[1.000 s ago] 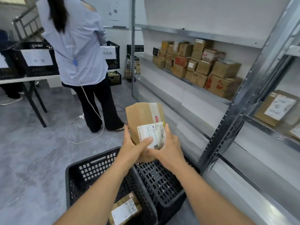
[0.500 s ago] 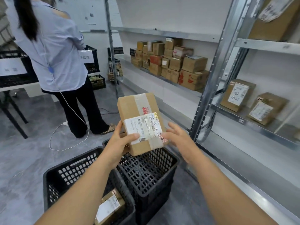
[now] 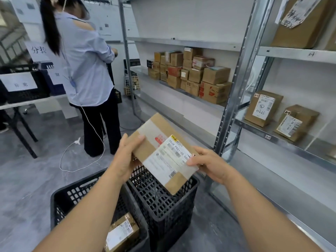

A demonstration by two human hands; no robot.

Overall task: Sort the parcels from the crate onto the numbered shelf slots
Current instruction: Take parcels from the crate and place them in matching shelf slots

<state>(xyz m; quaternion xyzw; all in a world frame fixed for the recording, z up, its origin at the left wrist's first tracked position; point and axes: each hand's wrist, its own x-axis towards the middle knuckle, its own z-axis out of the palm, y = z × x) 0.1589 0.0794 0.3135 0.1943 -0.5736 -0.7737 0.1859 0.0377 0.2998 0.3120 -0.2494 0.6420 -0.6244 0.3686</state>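
Observation:
I hold a brown cardboard parcel (image 3: 164, 153) with a white shipping label and clear tape, tilted, above the black crates. My left hand (image 3: 125, 157) grips its left edge. My right hand (image 3: 211, 163) pinches its right side at the label. Below, a black plastic crate (image 3: 72, 195) holds another labelled parcel (image 3: 121, 233); a second, upturned black crate (image 3: 163, 202) stands beside it. On the metal shelf (image 3: 283, 140) to the right stand two labelled parcels (image 3: 261, 108), (image 3: 294, 122) by small slot tags.
A person in a light blue shirt (image 3: 85, 70) stands ahead on the left, with a white cable (image 3: 80, 153) trailing on the floor. Several stacked boxes (image 3: 190, 73) fill a farther shelf. A table with black labelled crates (image 3: 21, 84) stands at left. A shelf upright (image 3: 234, 88) rises nearby.
The parcel has turned from upright to tilted with its label facing up. My right hand has come back onto it. My view has swung right toward the shelf.

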